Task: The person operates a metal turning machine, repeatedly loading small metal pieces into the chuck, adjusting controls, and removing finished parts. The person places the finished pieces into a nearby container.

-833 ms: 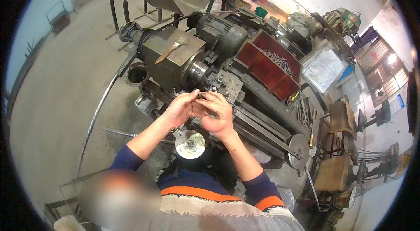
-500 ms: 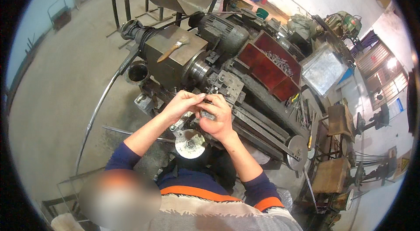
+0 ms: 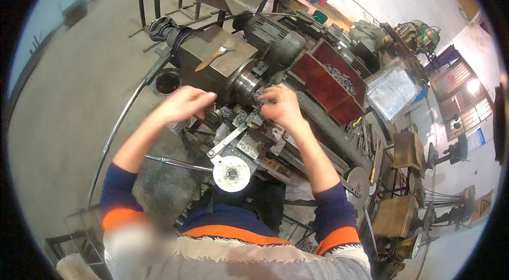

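Note:
A small metal lathe stands in front of me, with a shiny round chuck (image 3: 245,85) at the end of its box-shaped headstock (image 3: 218,57). My right hand (image 3: 282,105) is at the chuck's right side, fingertips pinched together; a small part between them is too hidden to name. To the left of the chuck, my left hand (image 3: 186,103) hangs with curled fingers and the thumb on top; what lies under the fingers is hidden. Below both hands are the tool slide with a flat metal lever (image 3: 227,141) and a pale round handwheel (image 3: 231,173).
A wooden-handled brush (image 3: 212,59) lies on the headstock. Behind the lathe, a red-brown tray (image 3: 313,70) holds many small metal parts. A long metal bar (image 3: 114,131) curves along the left. An electric motor (image 3: 275,36) sits behind, and other machines (image 3: 400,214) stand at the right.
My hands were together over the tool slide and have parted. The left went up and left; the right went up and right to the chuck. The slide and lever are now uncovered.

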The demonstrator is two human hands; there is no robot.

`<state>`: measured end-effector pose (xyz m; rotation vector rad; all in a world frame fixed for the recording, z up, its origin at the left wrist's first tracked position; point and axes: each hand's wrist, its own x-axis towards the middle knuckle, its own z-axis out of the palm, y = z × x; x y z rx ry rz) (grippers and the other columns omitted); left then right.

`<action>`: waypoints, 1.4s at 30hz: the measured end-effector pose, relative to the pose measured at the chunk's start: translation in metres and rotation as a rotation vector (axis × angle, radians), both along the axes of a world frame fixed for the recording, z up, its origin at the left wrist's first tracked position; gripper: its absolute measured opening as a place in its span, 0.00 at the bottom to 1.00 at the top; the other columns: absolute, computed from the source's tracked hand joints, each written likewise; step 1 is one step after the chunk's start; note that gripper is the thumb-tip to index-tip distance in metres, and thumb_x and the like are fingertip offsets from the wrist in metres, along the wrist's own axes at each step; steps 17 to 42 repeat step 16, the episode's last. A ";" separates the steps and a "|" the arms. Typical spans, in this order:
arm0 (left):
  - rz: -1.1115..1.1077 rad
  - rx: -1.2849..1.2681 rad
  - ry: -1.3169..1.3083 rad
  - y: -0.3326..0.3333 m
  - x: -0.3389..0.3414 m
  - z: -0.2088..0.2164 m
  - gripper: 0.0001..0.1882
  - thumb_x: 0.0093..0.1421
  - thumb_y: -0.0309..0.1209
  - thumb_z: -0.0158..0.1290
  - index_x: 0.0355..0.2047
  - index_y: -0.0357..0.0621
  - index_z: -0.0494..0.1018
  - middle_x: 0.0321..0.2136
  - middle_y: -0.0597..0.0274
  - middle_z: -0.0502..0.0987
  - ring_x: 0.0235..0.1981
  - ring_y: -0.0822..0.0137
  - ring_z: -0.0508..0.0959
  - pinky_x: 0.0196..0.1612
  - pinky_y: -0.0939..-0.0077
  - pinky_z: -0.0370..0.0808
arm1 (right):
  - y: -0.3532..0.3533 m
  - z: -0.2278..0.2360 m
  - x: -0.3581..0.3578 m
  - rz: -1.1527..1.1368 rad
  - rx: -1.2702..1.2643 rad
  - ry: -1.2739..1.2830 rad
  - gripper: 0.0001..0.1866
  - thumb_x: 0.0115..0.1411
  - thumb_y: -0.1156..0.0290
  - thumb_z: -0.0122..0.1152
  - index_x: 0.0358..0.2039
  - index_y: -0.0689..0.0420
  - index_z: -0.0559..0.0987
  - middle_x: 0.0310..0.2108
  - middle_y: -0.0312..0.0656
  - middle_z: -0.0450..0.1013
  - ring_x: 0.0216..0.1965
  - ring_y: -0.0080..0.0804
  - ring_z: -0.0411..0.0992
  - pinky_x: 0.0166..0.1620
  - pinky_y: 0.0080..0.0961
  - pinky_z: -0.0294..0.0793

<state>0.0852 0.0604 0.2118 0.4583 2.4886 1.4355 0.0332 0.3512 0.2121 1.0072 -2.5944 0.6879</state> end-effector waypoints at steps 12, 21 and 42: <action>0.690 -0.780 0.063 -0.190 0.112 -0.053 0.24 0.54 0.47 0.52 0.43 0.41 0.72 0.28 0.45 0.76 0.34 0.47 0.76 0.37 0.57 0.72 | -0.012 -0.027 -0.059 -0.188 0.072 -0.459 0.19 0.33 0.66 0.57 0.29 0.55 0.83 0.25 0.48 0.77 0.28 0.38 0.76 0.36 0.27 0.73; 0.709 -0.844 -0.208 -0.180 0.101 -0.068 0.31 0.52 0.49 0.56 0.52 0.44 0.67 0.40 0.41 0.74 0.43 0.51 0.75 0.45 0.59 0.69 | -0.023 -0.017 -0.055 -0.191 0.165 -0.454 0.20 0.34 0.65 0.55 0.30 0.58 0.82 0.24 0.52 0.76 0.28 0.37 0.76 0.36 0.27 0.73; 0.709 -0.844 -0.208 -0.180 0.101 -0.068 0.31 0.52 0.49 0.56 0.52 0.44 0.67 0.40 0.41 0.74 0.43 0.51 0.75 0.45 0.59 0.69 | -0.023 -0.017 -0.055 -0.191 0.165 -0.454 0.20 0.34 0.65 0.55 0.30 0.58 0.82 0.24 0.52 0.76 0.28 0.37 0.76 0.36 0.27 0.73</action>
